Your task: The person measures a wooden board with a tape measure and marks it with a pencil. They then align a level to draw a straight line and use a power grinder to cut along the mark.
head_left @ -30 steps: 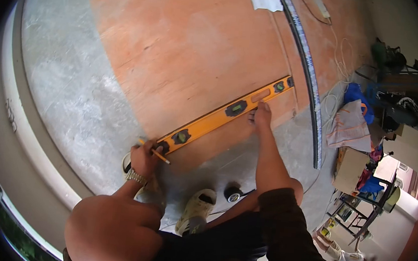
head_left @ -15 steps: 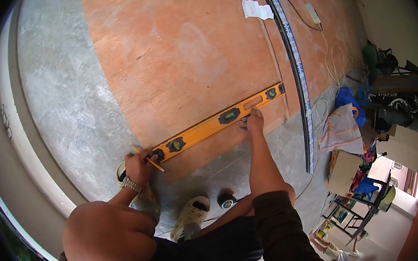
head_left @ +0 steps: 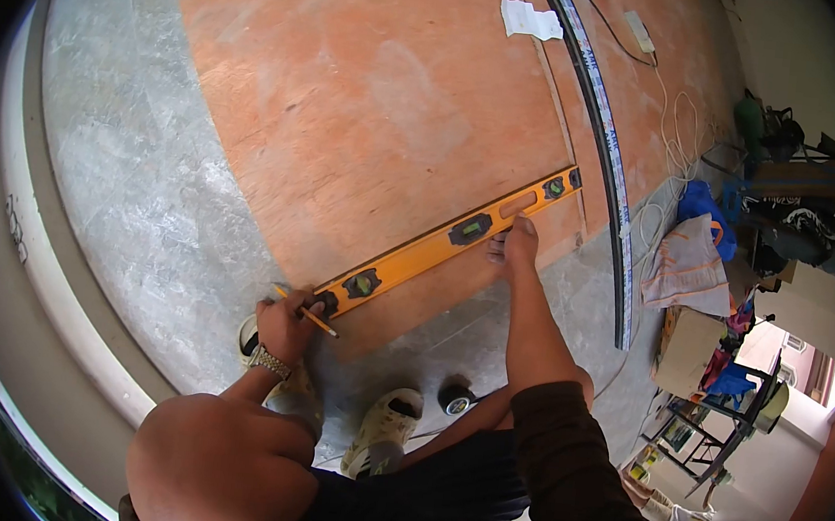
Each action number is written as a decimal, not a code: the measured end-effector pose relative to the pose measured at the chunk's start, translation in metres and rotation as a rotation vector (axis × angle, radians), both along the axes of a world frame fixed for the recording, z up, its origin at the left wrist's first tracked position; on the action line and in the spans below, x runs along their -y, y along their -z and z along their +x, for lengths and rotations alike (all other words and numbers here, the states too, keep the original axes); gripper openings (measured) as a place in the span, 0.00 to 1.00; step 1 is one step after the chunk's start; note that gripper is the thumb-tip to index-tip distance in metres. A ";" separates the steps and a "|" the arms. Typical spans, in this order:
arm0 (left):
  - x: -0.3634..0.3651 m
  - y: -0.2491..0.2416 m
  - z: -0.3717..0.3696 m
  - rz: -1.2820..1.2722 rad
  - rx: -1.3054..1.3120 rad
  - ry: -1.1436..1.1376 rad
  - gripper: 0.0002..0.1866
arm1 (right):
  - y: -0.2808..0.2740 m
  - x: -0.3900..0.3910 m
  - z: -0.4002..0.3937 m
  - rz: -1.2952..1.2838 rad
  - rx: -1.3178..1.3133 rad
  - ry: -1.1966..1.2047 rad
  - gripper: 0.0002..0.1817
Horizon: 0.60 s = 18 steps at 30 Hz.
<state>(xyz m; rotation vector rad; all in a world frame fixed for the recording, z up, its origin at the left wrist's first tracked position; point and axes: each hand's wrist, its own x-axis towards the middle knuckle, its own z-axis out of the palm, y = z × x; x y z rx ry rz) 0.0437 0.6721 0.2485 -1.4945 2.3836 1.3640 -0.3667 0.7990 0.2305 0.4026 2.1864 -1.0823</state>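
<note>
A yellow spirit level (head_left: pixel 407 261) with dark-framed green vials lies slantwise across a reddish plywood sheet (head_left: pixel 332 102). My left hand (head_left: pixel 286 328), with a metal-band watch on the wrist, is closed around a yellow pencil (head_left: pixel 325 327). Its fingers also touch the level's near left end. The pencil points down to the right, beside that end. My right hand (head_left: pixel 518 242) grips the level's lower edge near its handle slot, thumb on top and the other fingers curled under, partly hidden.
A long dark strip with a printed white-blue film (head_left: pixel 605 143) curves along the right side of the plywood. Beyond it lie a white cable (head_left: pixel 686 136), bags (head_left: pixel 688 267) and a cardboard box (head_left: pixel 688 349). A tape measure (head_left: pixel 456 397) sits near my feet. Another person (head_left: pixel 684 517) is at far right.
The view has shifted slightly, so the scene sits a little further right. Both hands keep their places on the level, and the pencil stays in my left hand.
</note>
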 end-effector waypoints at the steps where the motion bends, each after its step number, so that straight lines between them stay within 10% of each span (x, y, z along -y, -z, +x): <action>1: 0.001 -0.002 -0.001 0.021 0.011 0.002 0.08 | -0.001 0.000 0.000 -0.015 0.003 0.012 0.18; 18: 0.000 -0.004 -0.001 0.025 0.060 -0.009 0.15 | -0.003 0.001 0.003 -0.021 0.003 -0.004 0.17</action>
